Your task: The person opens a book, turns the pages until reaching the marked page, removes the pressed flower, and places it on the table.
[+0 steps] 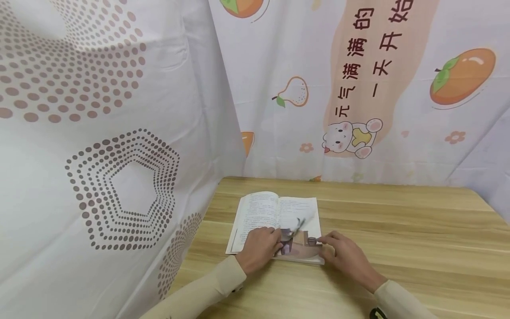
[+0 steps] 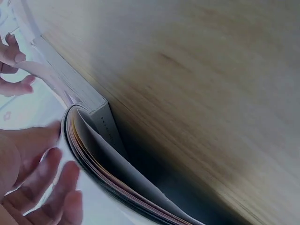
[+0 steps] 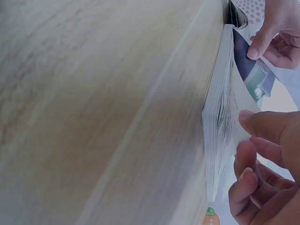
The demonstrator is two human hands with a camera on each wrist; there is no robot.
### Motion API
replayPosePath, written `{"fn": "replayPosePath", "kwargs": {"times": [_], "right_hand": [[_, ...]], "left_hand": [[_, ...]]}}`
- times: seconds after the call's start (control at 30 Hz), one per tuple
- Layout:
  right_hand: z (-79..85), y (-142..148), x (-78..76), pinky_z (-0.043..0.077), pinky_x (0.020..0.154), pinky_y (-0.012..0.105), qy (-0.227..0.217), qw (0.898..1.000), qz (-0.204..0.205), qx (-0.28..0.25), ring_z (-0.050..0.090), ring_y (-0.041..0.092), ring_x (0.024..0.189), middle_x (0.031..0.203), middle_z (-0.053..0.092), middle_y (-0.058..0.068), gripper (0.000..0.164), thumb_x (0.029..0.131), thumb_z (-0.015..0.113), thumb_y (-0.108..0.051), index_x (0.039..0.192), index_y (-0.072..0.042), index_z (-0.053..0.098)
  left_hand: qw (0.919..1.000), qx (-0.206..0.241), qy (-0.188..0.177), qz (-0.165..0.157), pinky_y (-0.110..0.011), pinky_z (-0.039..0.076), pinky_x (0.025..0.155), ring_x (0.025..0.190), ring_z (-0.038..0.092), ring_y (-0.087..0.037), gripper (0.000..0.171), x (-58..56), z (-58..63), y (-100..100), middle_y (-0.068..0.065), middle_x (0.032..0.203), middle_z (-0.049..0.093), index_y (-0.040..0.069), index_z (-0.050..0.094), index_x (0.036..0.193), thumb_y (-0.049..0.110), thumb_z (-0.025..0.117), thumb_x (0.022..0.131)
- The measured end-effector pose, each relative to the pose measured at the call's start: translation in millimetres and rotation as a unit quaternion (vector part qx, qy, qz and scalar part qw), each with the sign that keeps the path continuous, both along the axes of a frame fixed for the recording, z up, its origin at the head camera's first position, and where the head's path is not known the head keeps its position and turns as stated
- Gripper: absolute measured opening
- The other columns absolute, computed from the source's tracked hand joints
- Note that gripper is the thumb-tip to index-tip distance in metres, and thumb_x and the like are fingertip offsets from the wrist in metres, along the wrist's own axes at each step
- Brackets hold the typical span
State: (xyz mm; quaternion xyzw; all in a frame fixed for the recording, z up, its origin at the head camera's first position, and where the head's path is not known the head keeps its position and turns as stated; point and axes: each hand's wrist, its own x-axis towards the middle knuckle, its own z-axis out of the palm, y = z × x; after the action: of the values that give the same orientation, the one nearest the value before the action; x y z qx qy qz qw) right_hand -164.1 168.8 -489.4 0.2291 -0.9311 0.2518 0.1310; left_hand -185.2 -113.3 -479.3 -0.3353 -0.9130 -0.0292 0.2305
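Observation:
A paperback book lies open on the wooden table, printed text on its left page and a coloured picture low on the right side. My left hand rests over the lower inner part of the left page; its thumb presses down beside the spine, the other fingers loosely bent. At the right edge, my right hand pinches a leaf between thumb and fingers. That leaf bows up from the pages beneath. In the left wrist view, the left-side pages curve up from the spine.
The wooden table extends to the right of the book. A white curtain with dotted patterns hangs along the left, and a fruit-printed cloth hangs behind the table. Light sleeves cover both forearms.

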Motion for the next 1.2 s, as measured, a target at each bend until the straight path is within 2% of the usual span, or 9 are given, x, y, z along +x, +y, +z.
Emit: {"fn": "replayPosePath", "kwargs": {"times": [0.17,0.3,0.4,0.53,0.63,0.7,0.9,1.07,1.2], "right_hand": [[-1.2,-0.7,0.1,0.055,0.074,0.036,-0.010,1.000,0.012,0.015,0.067,0.017,0.090,0.105,0.068,-0.001,0.018,0.082,0.086,-0.015,0.099,-0.016,0.080],[-2.1,0.1,1.1,0.054,0.072,0.033,-0.012,0.999,0.016,0.026,0.065,0.014,0.085,0.106,0.067,-0.002,0.014,0.082,0.085,-0.015,0.095,-0.019,0.081],[-3.3,0.5,1.8,0.054,0.070,0.031,0.000,0.999,0.024,0.033,0.065,0.012,0.084,0.105,0.067,-0.004,0.013,0.082,0.086,-0.014,0.093,-0.019,0.082],[-5.0,0.1,1.2,0.057,0.074,0.036,0.020,0.998,0.042,0.040,0.068,0.014,0.087,0.103,0.069,-0.004,0.012,0.080,0.087,-0.014,0.090,-0.019,0.081],[-5.9,0.0,0.6,0.058,0.077,0.039,0.018,0.997,0.050,0.047,0.069,0.016,0.089,0.102,0.070,-0.004,0.012,0.080,0.087,-0.015,0.089,-0.019,0.080],[-5.4,-0.1,0.9,0.058,0.077,0.039,0.012,0.997,0.052,0.050,0.069,0.015,0.089,0.101,0.070,-0.005,0.012,0.080,0.087,-0.016,0.088,-0.020,0.080],[-2.9,-0.9,0.2,0.057,0.074,0.036,0.007,0.996,0.065,0.053,0.067,0.009,0.085,0.095,0.070,-0.010,0.011,0.080,0.087,-0.016,0.084,-0.022,0.079],[-1.6,-1.1,-1.0,0.057,0.073,0.035,0.012,0.996,0.074,0.049,0.067,0.007,0.083,0.091,0.071,-0.012,0.011,0.080,0.087,-0.016,0.081,-0.023,0.078],[0.7,-0.7,-2.1,0.056,0.070,0.031,0.015,0.996,0.077,0.035,0.065,0.004,0.079,0.089,0.070,-0.013,0.013,0.079,0.088,-0.016,0.081,-0.023,0.077]], "left_hand": [[0.9995,0.017,0.027,-0.007,-0.022,0.042,0.054,0.070,0.050,-0.010,0.010,0.8,0.1,-1.3,0.004,0.083,0.063,0.016,0.069,0.092,0.015,0.079,0.091],[0.9995,0.011,0.024,-0.018,-0.024,0.042,0.062,0.079,0.047,-0.014,0.012,1.2,0.1,-1.8,0.004,0.090,0.066,0.019,0.075,0.090,0.008,0.077,0.089],[0.9995,-0.004,0.018,-0.027,-0.027,0.043,0.068,0.085,0.050,-0.015,0.014,0.9,-1.0,-3.0,0.006,0.094,0.069,0.021,0.078,0.089,0.007,0.074,0.090],[0.9987,-0.020,0.027,-0.038,-0.028,0.046,0.071,0.090,0.056,-0.015,0.015,-0.1,-4.3,-5.4,0.007,0.094,0.071,0.021,0.078,0.085,0.008,0.074,0.091],[0.9983,-0.033,0.031,-0.038,-0.029,0.048,0.075,0.090,0.058,-0.015,0.013,-0.5,-6.7,-7.0,0.006,0.091,0.070,0.019,0.078,0.082,0.008,0.076,0.089],[0.9984,-0.041,0.020,-0.033,-0.030,0.049,0.078,0.090,0.058,-0.016,0.010,0.2,-7.7,-7.6,0.005,0.091,0.070,0.018,0.078,0.083,0.010,0.076,0.088],[0.9982,-0.052,-0.011,-0.027,-0.032,0.047,0.079,0.087,0.051,-0.015,0.009,2.6,-10.0,-6.9,0.006,0.089,0.065,0.021,0.075,0.088,0.028,0.072,0.091],[0.9970,-0.065,-0.027,-0.033,-0.033,0.046,0.079,0.084,0.043,-0.014,0.037,3.6,-9.8,-5.4,0.008,0.087,0.058,0.023,0.075,0.103,0.057,0.069,0.092],[0.9956,-0.080,-0.041,-0.026,-0.035,0.047,0.082,0.087,0.044,-0.014,0.050,2.8,-10.0,-4.1,0.008,0.088,0.057,0.024,0.075,0.112,0.068,0.066,0.089]]}}
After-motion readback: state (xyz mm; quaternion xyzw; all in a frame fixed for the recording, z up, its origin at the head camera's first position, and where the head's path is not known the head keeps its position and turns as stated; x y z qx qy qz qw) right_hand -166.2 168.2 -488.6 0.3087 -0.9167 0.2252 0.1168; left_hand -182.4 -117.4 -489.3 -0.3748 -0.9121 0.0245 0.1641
